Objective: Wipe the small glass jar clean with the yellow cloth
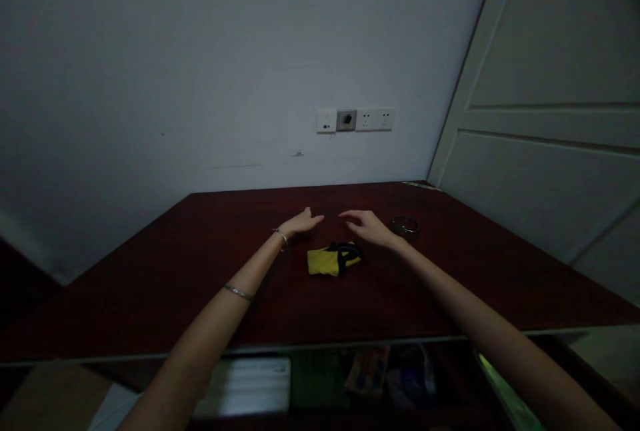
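Note:
A small yellow cloth item with black trim and a black loop (324,262) lies on the dark red table; its exact kind I cannot make out. Beyond it to the left, my left hand (301,222) is held with fingers stretched forward and thumb apart, holding nothing. My right hand (367,226) is on the other side, fingers slightly bent and apart, also with nothing in it. Neither hand touches the yellow item. Just right of my right hand rests a dark ring-shaped object (405,225), perhaps glass or metal.
The dark red table (165,271) meets a pale wall with sockets (375,119). Below its front edge an open drawer holds a white flat box (250,388), a small patterned box (367,371) and a bluish plastic bundle (411,378). A white panelled door (550,104) stands at the right.

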A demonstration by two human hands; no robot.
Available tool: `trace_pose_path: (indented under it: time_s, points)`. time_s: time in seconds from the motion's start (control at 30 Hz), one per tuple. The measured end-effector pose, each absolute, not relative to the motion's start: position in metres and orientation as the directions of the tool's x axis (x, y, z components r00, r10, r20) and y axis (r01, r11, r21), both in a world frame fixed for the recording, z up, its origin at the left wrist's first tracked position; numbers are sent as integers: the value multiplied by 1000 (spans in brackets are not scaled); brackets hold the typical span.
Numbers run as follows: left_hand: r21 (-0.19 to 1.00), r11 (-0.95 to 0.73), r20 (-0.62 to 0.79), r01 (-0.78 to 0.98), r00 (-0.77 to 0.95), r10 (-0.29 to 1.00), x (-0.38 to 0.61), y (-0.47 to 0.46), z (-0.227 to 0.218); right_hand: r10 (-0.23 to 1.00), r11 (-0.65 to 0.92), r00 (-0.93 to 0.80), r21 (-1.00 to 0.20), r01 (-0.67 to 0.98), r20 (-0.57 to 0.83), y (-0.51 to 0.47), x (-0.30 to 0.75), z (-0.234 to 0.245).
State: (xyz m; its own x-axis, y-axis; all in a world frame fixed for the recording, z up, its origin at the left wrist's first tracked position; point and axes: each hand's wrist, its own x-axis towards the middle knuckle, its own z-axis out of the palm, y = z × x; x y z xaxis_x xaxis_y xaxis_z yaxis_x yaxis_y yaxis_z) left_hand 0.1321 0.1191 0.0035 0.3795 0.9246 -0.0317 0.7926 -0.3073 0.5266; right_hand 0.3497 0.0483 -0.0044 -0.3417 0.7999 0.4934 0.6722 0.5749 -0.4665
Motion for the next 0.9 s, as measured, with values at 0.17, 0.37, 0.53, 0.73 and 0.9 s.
trace_pose_path:
  time_s: [0.17, 0.37, 0.53, 0.73, 0.9]
  points:
    - [393, -110, -127, 913, 172, 977, 83, 115, -7, 854, 507, -345, -479, 716, 389, 81, 331, -39]
    - [315, -14, -173, 949, 72, 982, 68, 113, -21, 872, 477, -326, -489, 730, 365, 92, 332, -63]
    - [282, -21, -176, 959, 73, 982, 68, 116, -29, 873, 473, -312, -495, 729, 375, 91, 331, -67]
    - [267, -22, -157, 963, 65, 985, 68, 112, -29, 888, 419, -193, -561, 714, 417, 61, 338, -34]
    - [313, -103, -122, 944, 147, 982, 71, 98, -2, 831, 409, -6, -603, 684, 557, -26, 370, 11]
